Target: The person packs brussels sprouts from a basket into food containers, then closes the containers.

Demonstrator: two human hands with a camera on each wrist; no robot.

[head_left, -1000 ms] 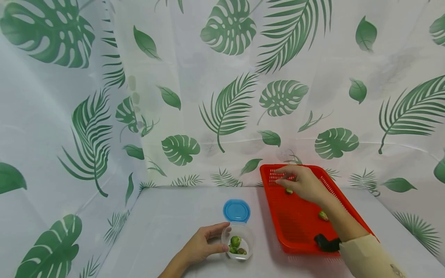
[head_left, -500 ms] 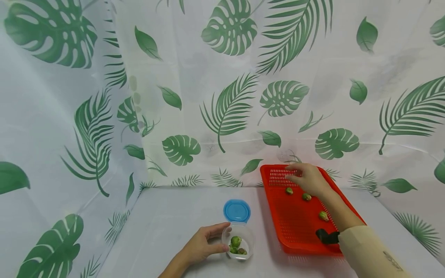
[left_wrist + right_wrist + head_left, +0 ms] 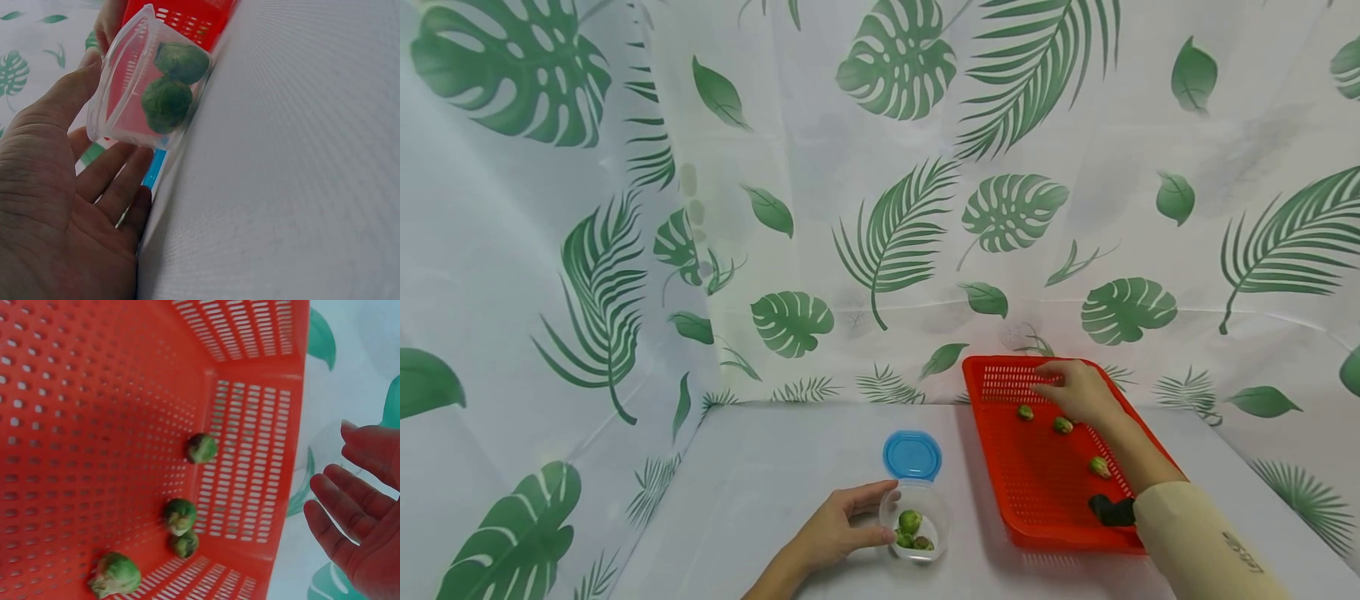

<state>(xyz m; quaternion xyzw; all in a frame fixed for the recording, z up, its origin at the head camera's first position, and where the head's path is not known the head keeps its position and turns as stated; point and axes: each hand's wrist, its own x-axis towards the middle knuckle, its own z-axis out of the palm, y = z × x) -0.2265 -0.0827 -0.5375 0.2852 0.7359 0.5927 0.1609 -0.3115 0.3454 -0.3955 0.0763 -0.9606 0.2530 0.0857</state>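
Well, we see at least three Brussels sprouts (image 3: 910, 522) sitting in the clear tub (image 3: 943, 510), which stands on the white table (image 3: 775, 454). The left hand (image 3: 841, 527) holds the tub from its left side, thumb at the near part and forefinger at the far part of the wall, the other fingers spread loosely beneath the rim in the left wrist view. Just beyond the tub, the blue lid (image 3: 912, 455) lies flat (we cannot tell whether a hinge joins them). To the right is the red basket (image 3: 1037, 475), where we count four loose sprouts (image 3: 117, 574) from the right wrist view, two of them looking as if they touch. Over its far end hangs the right hand (image 3: 1078, 392), holding nothing, its fingers relaxed and apart. We also notice a cream sleeve (image 3: 1198, 537) on that arm and, behind everything, a leaf-printed sheet (image 3: 812, 250).
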